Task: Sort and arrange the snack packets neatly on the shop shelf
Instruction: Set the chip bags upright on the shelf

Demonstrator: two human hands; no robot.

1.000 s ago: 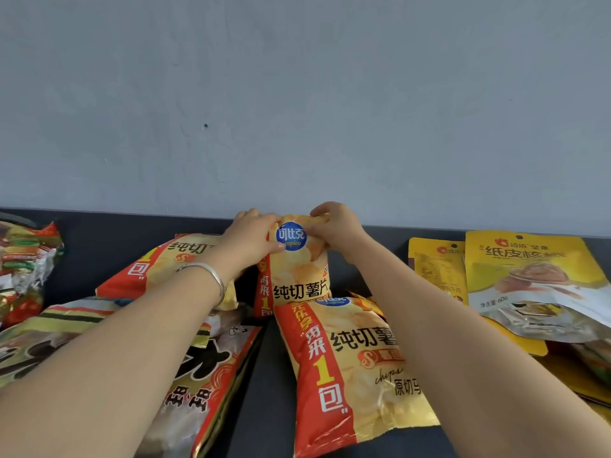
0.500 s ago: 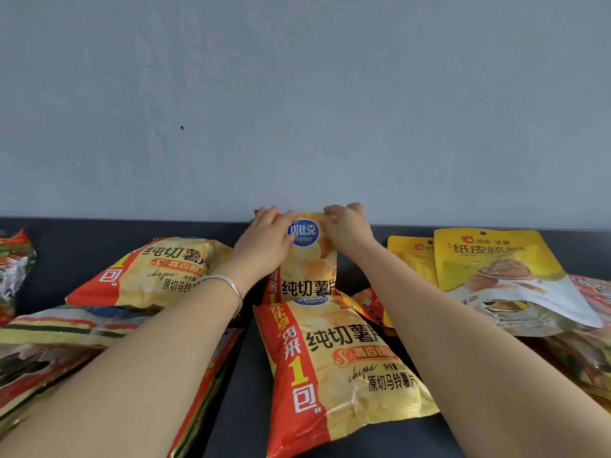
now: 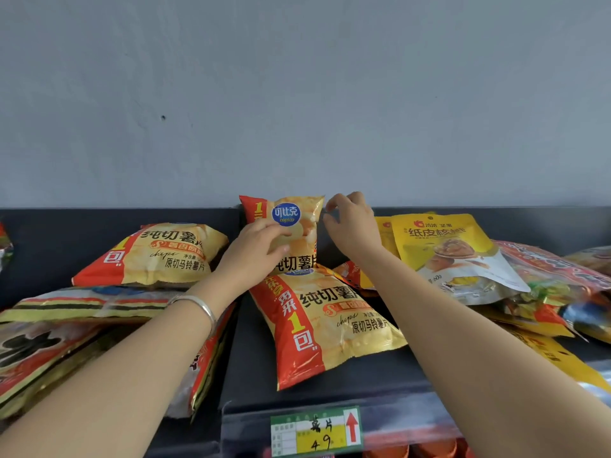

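Observation:
A yellow-and-red chip packet (image 3: 287,213) stands upright against the grey wall at the back of the dark shelf (image 3: 251,375). My left hand (image 3: 254,249), with a silver bangle on the wrist, grips the packet's front lower left. My right hand (image 3: 352,226) pinches the packet's upper right corner with thumb and forefinger. A second packet of the same kind (image 3: 327,322) lies flat right in front of it, between my forearms. A third (image 3: 155,256) lies tilted to the left.
Yellow nut pouches (image 3: 443,246) and mixed packets are heaped on the right. A stack of flat red-and-black packets (image 3: 66,342) fills the left front. A green-and-yellow price tag (image 3: 315,433) sits on the shelf's front edge.
The upright packet has been set back against the wall. My left hand slid from its top down to its front, and my right hand shifted to its upper right corner. The view has pulled back.

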